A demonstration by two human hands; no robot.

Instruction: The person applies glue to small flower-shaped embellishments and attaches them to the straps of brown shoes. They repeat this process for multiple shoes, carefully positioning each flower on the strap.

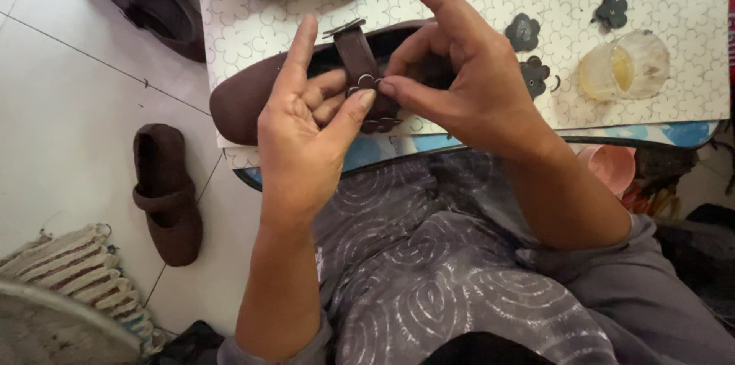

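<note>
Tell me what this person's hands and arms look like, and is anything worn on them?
Both the left hand and the right hand are bare: no gloves, rings or watch show. The forearms are uncovered, with grey sleeves pushed up near the elbows, matching a grey garment with pale swirl patterns.

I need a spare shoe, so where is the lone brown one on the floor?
In the head view, the lone brown shoe lies on the white tiled floor at lower left, left of the left hand and just above the woven mat.
</note>
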